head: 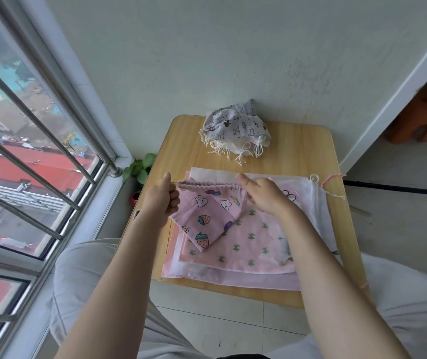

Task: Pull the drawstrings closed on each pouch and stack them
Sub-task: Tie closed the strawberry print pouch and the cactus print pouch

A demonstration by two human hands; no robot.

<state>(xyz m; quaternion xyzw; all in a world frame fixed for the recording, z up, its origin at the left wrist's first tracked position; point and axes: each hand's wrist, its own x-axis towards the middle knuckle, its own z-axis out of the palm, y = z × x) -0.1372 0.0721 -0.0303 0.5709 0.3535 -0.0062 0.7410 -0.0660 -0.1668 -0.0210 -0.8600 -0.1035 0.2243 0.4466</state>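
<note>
A pink pouch [208, 212] printed with bunnies and strawberries hangs between my hands above the table, its top hem gathered into ruffles. My left hand [161, 196] is shut on the drawstring at the pouch's left end. My right hand [264, 195] pinches the right end of the gathered hem. Under it lies a flat pile of open pouches [253, 244], the top one pink with green bears. A heap of closed white and grey pouches [235, 130] with white cords sits at the table's far edge.
The small wooden table [297, 156] stands against a pale wall. A barred window [38, 151] runs along the left. A potted green plant [139, 169] sits on the floor by the table's left edge. My knees are under the near edge.
</note>
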